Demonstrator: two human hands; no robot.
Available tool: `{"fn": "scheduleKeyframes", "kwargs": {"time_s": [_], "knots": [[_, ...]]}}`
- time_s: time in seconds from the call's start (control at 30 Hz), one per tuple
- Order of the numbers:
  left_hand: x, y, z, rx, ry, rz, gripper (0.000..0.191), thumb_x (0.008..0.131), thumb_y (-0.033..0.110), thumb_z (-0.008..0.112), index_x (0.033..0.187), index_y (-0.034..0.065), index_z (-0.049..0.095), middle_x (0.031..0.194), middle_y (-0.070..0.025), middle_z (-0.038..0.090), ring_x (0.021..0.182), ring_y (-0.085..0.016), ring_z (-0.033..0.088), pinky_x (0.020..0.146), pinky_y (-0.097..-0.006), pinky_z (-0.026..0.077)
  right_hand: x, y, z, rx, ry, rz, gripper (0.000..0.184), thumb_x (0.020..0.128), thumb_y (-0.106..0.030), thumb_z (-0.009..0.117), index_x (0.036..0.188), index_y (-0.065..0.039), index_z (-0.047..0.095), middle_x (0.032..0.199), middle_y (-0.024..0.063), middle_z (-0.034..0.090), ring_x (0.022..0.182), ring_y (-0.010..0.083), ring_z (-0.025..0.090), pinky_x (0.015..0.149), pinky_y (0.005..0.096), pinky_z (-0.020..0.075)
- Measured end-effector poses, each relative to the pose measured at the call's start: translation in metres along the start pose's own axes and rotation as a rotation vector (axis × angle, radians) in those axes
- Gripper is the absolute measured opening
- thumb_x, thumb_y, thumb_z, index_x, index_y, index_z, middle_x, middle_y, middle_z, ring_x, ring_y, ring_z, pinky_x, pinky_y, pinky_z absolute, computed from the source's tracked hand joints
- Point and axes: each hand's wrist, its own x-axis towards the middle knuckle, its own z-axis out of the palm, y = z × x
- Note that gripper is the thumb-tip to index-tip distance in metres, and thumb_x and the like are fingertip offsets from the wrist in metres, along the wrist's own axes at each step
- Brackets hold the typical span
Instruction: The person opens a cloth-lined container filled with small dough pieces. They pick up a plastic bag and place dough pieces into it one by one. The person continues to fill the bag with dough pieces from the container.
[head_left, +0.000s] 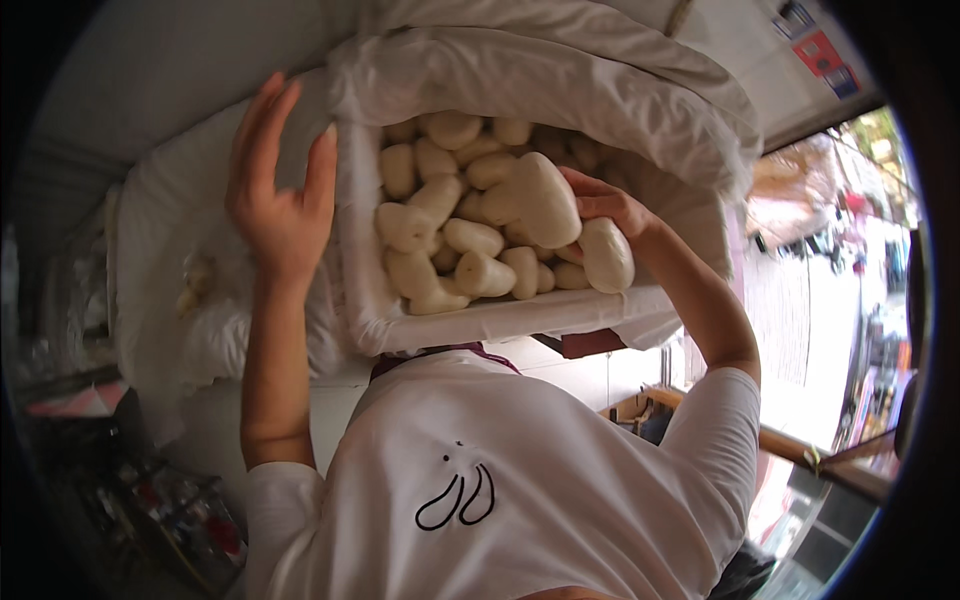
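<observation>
My left hand (274, 191) is raised over the left rim of a cloth-lined bin (480, 322), its fingers apart and nothing in them. Inside the bin lies a heap of smooth, off-white steamed buns (474, 237), some rounded and some like short cylinders. At the bin's right side my right hand (607, 206) holds a large oval bun (550, 201) above the heap, with the fingers partly hidden behind it. A second bun (608, 256) sits just under the same hand, near the front rim; whether the hand grips it too, I cannot tell.
A white cloth cover (540, 71) is folded back along the bin's far edge. Left of the bin is another cloth-covered surface (165, 225) with a small, blurred pale clump (196, 283) on it. A wooden bar (817, 465) runs at lower right, beside a bright street.
</observation>
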Motion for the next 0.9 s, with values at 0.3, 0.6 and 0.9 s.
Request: {"fn": "scheduleKeyframes", "kwargs": {"time_s": [0.3,0.6,0.9], "knots": [[-0.119,0.012,-0.213,0.876,0.438,-0.546,0.077,0.082,0.015,0.077,0.143,-0.0011,0.033,0.146,-0.0188,0.034,0.122,-0.025,0.047,0.106,-0.0378,0.036,0.124,-0.025,0.133,-0.224,-0.22,0.161,0.068,0.084,-0.032,0.062,0.141,-0.003,0.039,0.114,0.0136,0.06,0.081,0.0206,0.066,0.055,0.0308,0.0577],[-0.135,-0.054,-0.254,-0.404,0.446,-1.144,0.028,0.095,0.013,0.06,0.12,0.0022,0.061,0.074,0.0052,0.049,0.054,-0.001,0.036,0.046,-0.0162,0.027,0.38,0.065,0.273,-0.201,-0.326,0.402,0.033,0.094,-0.023,0.054,0.117,0.001,0.058,0.1,0.0131,0.067,0.08,0.0231,0.068,0.069,0.037,0.0574],[-0.087,-0.044,-0.273,-0.684,0.364,-0.844,0.041,0.101,0.014,0.048,0.139,-0.0004,0.042,0.119,-0.0136,0.059,0.052,-0.003,0.03,0.045,-0.0167,0.028,0.342,0.077,0.292,-0.903,0.007,-0.248,0.049,0.089,-0.036,0.054,0.128,-0.006,0.056,0.116,0.018,0.064,0.111,0.0327,0.06,0.097,0.0407,0.0464]]}}
